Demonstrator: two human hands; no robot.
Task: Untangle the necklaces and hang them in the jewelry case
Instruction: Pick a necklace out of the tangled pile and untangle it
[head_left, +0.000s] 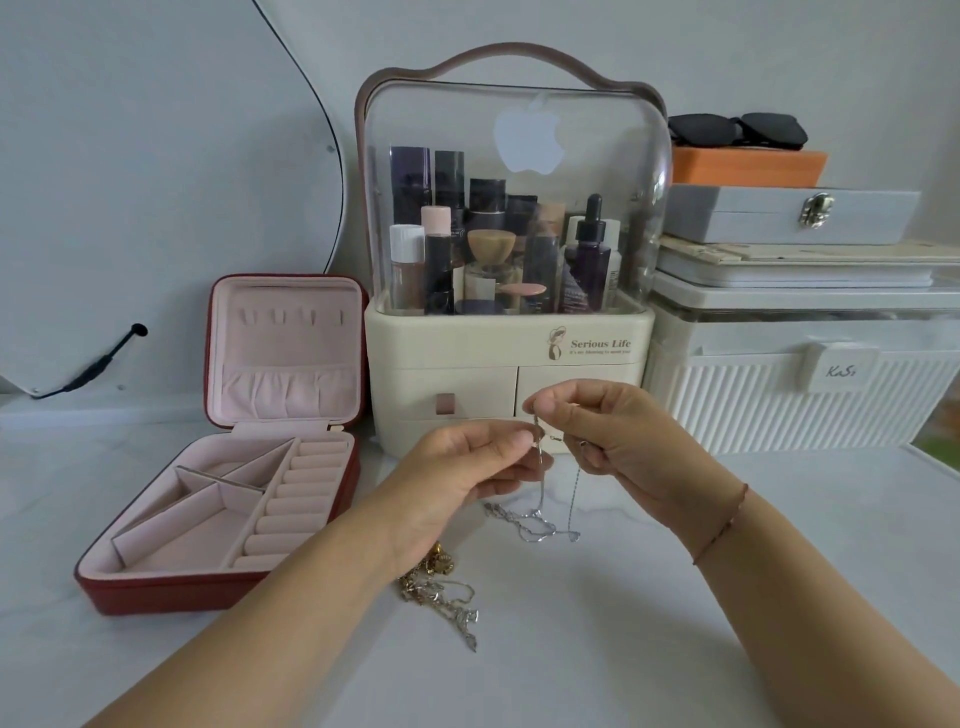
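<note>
White marbled tabletop (649, 649) stretches under us, backed by a pale wall. We hold both hands up over its middle, close together. Our left hand (467, 467) has its thumb and forefinger pinched on a silver necklace (540, 514), the other fingers curled loosely beneath. Our right hand (628, 441), just above and beside it, pinches the same chain a little higher between thumb and forefinger, its remaining fingers bent in; a thin cord bracelet (722, 525) circles that wrist. From the pinch the chain hangs down and its lower loops lie on the tabletop between our wrists. A tangle of gold necklaces (441, 587) rests on the surface under our left wrist, apart from the silver one.

To our left sits the jewelry case (156, 592), red outside and pink inside, with its lid (291, 343) standing upright and open; no chain is in it. Behind our hands stands a cream cosmetics organizer (509, 338) with a clear dome full of bottles. To the right, a white ribbed bin (779, 410) carries a grey box (779, 213), an orange box (748, 166) and sunglasses (737, 130).
</note>
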